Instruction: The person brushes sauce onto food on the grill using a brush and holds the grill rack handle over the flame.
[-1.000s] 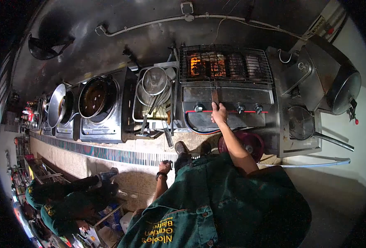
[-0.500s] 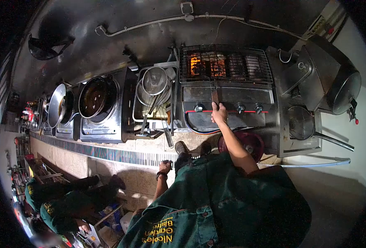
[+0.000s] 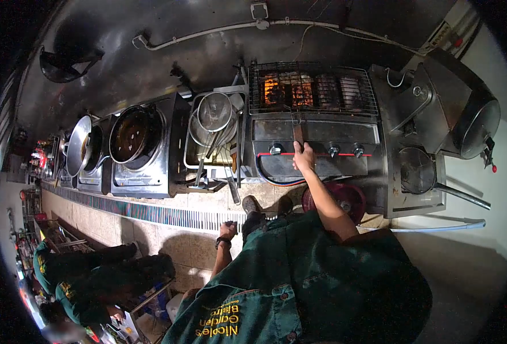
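My right hand [image 3: 304, 157] is closed around the wooden handle [image 3: 298, 134] of a wire grill basket [image 3: 336, 106]. The basket lies flat over the gas grill [image 3: 316, 132], and its handle points toward me. Orange glow shows through the wires on the left, and dark pieces that I cannot make out sit in or under the mesh. My left hand [image 3: 228, 230], with a dark watch at the wrist, hangs low at my side over the floor grate. Its fingers are curled in; whatever may be inside them is hidden.
Left of the grill are strainers [image 3: 214, 112] over a tray and a wok of dark oil [image 3: 136, 135] on a burner. A mesh skimmer [image 3: 418, 171] rests at the right. A dark red round object [image 3: 339, 202] is below the grill. Co-workers [image 3: 87, 292] stand behind at left.
My right hand and the grill basket stay in place. My left hand has shifted very slightly. The co-workers at lower left have moved a little.
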Tool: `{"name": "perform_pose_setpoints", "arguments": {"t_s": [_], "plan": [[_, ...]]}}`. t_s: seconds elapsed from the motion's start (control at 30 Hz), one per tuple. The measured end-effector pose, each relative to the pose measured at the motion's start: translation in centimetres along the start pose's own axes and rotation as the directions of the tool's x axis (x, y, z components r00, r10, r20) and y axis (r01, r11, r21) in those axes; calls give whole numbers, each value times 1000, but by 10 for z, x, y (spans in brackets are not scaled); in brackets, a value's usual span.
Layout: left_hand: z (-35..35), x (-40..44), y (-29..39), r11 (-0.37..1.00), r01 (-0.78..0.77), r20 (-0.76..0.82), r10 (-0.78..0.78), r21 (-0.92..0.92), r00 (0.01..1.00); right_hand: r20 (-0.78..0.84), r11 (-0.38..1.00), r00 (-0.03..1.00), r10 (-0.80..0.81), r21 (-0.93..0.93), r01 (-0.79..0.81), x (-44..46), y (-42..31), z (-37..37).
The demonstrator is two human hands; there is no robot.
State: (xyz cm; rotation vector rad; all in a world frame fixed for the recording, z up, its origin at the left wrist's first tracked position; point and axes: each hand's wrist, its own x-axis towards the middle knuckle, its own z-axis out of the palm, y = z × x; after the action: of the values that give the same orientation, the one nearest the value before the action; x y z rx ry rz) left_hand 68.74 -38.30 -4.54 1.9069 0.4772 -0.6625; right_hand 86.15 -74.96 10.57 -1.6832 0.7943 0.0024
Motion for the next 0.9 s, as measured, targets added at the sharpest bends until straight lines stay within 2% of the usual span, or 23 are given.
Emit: {"name": "perform_pose_setpoints", "arguments": {"t_s": [0.1,0.27,0.47,0.53,0.73,0.83,0.9], "plan": [[0,4,-5,1000,-6,-7,6,-18,1000,-2,1000,1000,1,8,-1,-1,-2,0],[-2,-22,36,999,-49,-7,48,-12,999,1,999,1000,-27,-19,27,4,5,1],[-1,-16,27,998,-63,-7,63,-23,998,-27,999,1000,-11,-40,9,0,-1,0],[0,-14,25,998,2,8,-1,-68,1000,-4,999,1000,-29,-16,29,0,-1,-1],[0,-6,11,995,-25,8,26,-98,1000,5,999,999,-34,-17,34,-2,-3,-1],[0,-10,18,1000,5,-12,-5,-2,1000,8,1000,1000,-25,-8,25,0,-1,0],[0,-12,22,1000,9,-20,-9,-1,1000,10,1000,1000,-29,-3,29,1,0,0]]}}
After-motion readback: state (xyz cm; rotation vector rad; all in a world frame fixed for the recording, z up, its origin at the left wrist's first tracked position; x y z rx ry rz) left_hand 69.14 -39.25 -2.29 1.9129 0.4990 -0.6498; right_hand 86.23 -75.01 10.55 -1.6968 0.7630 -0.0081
